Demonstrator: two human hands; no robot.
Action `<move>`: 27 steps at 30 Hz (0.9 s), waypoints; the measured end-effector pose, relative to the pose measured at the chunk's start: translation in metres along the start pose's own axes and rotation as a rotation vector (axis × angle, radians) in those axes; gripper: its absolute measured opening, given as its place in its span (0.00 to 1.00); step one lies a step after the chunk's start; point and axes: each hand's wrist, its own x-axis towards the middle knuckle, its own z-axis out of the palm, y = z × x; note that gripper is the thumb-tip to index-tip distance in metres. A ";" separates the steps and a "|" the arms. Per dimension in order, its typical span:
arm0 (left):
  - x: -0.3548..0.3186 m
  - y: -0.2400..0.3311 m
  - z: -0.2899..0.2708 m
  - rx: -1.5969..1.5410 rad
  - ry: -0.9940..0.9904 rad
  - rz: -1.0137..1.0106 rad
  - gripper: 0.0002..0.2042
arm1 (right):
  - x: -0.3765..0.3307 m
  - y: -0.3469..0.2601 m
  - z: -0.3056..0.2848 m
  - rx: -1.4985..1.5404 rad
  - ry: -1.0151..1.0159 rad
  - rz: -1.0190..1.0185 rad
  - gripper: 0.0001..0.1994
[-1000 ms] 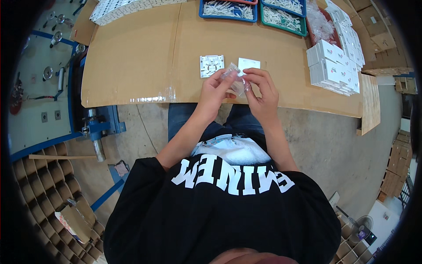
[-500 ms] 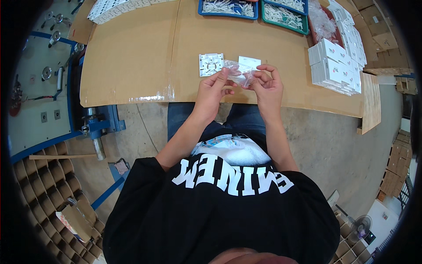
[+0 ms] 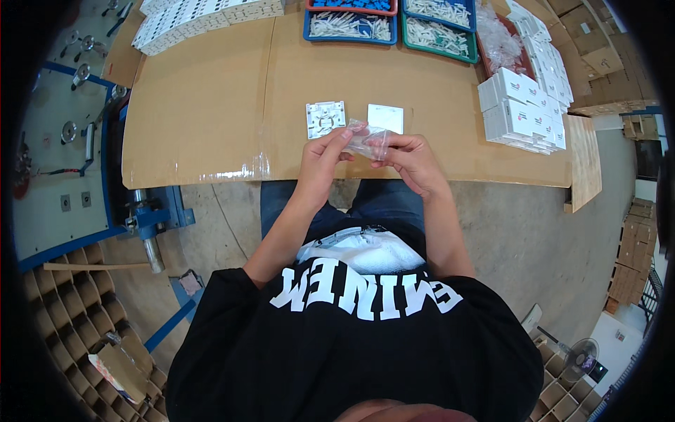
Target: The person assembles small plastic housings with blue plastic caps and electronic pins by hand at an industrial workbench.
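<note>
Bag, clear plastic; left hand pinches one side; right hand pinches other

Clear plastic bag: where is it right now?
In the head view, the clear plastic bag is above centre, held between the left hand and right hand, just on the near side of the plain white square plate.

A cardboard-topped table carries 2 white square pieces, stacked white boxes and coloured trays
</note>
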 end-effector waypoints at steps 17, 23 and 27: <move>0.016 0.005 -0.004 0.701 -0.226 0.291 0.16 | 0.003 -0.025 -0.002 -0.646 -0.127 -0.182 0.13; 0.032 -0.043 -0.017 0.019 -0.205 -0.214 0.18 | 0.054 -0.058 -0.075 -0.583 0.108 -0.198 0.14; 0.046 -0.075 -0.037 -0.278 -0.389 -0.528 0.28 | 0.107 -0.090 -0.124 -0.987 0.340 -0.247 0.13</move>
